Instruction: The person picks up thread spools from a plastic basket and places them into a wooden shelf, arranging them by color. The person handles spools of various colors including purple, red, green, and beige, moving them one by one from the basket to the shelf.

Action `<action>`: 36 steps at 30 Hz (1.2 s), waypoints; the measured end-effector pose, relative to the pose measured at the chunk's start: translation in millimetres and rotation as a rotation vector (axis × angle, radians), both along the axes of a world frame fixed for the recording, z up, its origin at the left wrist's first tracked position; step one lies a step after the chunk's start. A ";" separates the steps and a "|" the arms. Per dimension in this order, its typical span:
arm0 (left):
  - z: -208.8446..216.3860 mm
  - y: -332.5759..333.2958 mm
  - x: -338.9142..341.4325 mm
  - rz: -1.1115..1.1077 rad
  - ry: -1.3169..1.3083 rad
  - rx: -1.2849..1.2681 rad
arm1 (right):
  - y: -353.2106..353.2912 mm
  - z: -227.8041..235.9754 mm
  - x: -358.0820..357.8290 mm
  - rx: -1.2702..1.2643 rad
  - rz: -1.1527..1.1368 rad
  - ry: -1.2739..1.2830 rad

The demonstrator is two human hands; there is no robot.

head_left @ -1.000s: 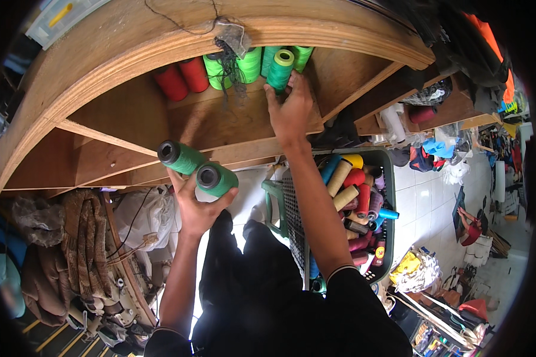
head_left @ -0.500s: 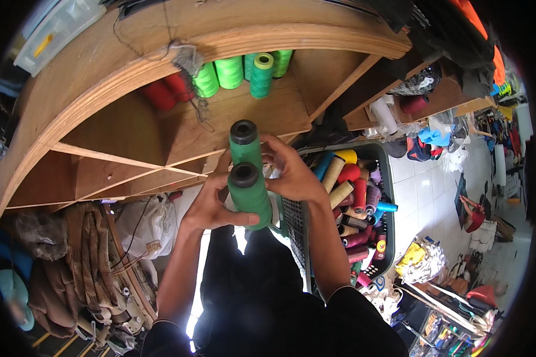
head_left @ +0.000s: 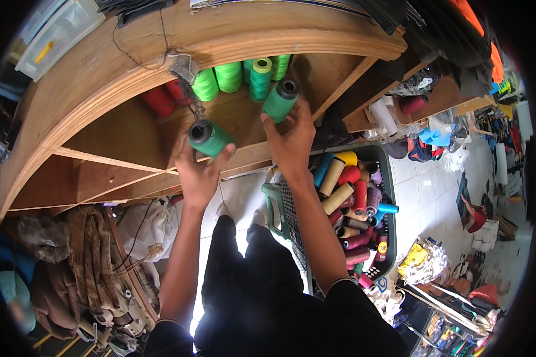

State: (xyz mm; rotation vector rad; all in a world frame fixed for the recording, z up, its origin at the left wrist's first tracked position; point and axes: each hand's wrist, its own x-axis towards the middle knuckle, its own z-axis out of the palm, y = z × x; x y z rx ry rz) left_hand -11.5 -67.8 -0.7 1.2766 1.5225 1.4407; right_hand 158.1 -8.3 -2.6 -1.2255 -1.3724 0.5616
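A dark green thread spool (head_left: 215, 143) with a black end is gripped in my left hand (head_left: 199, 177), tilted in front of the shelf opening. My right hand (head_left: 292, 138) holds another green thread spool (head_left: 279, 105), raised at the right side of the same compartment. Bright green spools (head_left: 228, 77) and a teal spool (head_left: 261, 82) with a yellow-green end stand upright at the back of that compartment (head_left: 235, 116). Red spools (head_left: 158, 102) sit to their left, partly behind a hanging tangle of grey thread (head_left: 187, 77).
A dark crate (head_left: 390, 238) full of mixed thread spools stands on the floor at right. Divided wooden compartments (head_left: 110, 134) extend to the left. White plastic bags (head_left: 155, 229) and brown fabric (head_left: 89, 262) lie lower left. A person (head_left: 477, 213) is far right.
The two green spools, side by side before, are now apart. Both hands have reached forward to the shelf, the left going left and the right going right, each with one spool.
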 end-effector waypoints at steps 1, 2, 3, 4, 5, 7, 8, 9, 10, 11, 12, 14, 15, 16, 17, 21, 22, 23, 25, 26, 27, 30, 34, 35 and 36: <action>-0.9 8.2 2.6 0.034 0.050 0.027 | 1.7 0.8 -2.7 0.007 -0.049 -0.008; -2.0 16.7 6.0 0.067 0.100 0.052 | 4.5 -2.3 -2.6 0.002 -0.083 -0.012; -2.3 23.9 8.2 0.108 0.151 0.076 | 7.2 -6.8 -3.7 -0.003 -0.112 -0.016; -5.2 33.5 13.1 0.115 0.143 0.134 | 9.7 -9.3 -4.5 -0.008 -0.141 -0.020; -8.0 42.5 19.0 0.123 0.134 0.190 | 11.5 -10.6 -5.1 -0.023 -0.165 -0.045; -3.6 54.4 30.9 0.159 0.112 0.258 | 17.2 -9.3 -8.0 -0.043 -0.211 -0.092; 0.5 57.6 36.0 0.177 0.175 0.254 | 21.3 -11.0 -7.7 -0.026 -0.234 -0.141; 2.6 61.6 38.5 0.195 0.239 0.250 | 26.1 -14.0 -7.6 -0.009 -0.257 -0.189; -7.0 68.2 39.1 0.212 0.234 0.244 | 29.5 -15.5 -7.8 0.009 -0.280 -0.237; -7.2 72.1 41.1 0.217 0.243 0.230 | 31.0 -14.7 -8.5 0.016 -0.299 -0.259; -6.9 74.9 43.8 0.222 0.253 0.217 | 32.1 -12.1 -10.5 0.023 -0.317 -0.280; -3.3 77.8 48.7 0.216 0.220 0.189 | 35.2 -12.5 -12.8 0.028 -0.334 -0.282; 0.9 78.6 50.9 0.204 0.178 0.173 | 37.4 -14.1 -13.3 0.026 -0.333 -0.262; 2.5 79.4 52.8 0.194 0.136 0.158 | 39.5 -15.8 -12.8 0.024 -0.331 -0.243; 1.6 80.7 53.6 0.209 0.148 0.183 | 41.6 -17.3 -12.4 0.032 -0.335 -0.242; -2.3 85.4 55.6 0.303 0.288 0.250 | 48.6 -26.0 -10.3 0.089 -0.377 -0.280; -3.0 86.3 55.9 0.334 0.346 0.258 | 50.0 -27.3 -9.9 0.108 -0.394 -0.299; -5.7 87.6 55.5 0.333 0.361 0.261 | 51.1 -27.3 -9.9 0.097 -0.390 -0.282; -12.3 89.3 53.9 0.330 0.389 0.268 | 52.4 -27.3 -10.4 0.075 -0.381 -0.248; -11.0 89.0 55.5 0.325 0.363 0.269 | 52.8 -28.1 -10.3 0.073 -0.387 -0.253; -9.1 88.5 57.7 0.321 0.336 0.270 | 53.1 -29.1 -10.6 0.070 -0.393 -0.257; -8.4 88.4 58.4 0.314 0.323 0.285 | 52.8 -30.5 -12.1 0.040 -0.381 -0.231; -17.5 88.1 54.3 0.294 0.262 0.285 | 49.9 -29.8 -11.9 0.009 -0.331 -0.151; -18.6 87.3 52.8 0.301 0.290 0.282 | 45.5 -23.7 -12.2 0.026 -0.340 -0.156; -20.1 85.2 51.5 0.303 0.316 0.276 | 37.4 -13.6 -13.4 0.039 -0.354 -0.164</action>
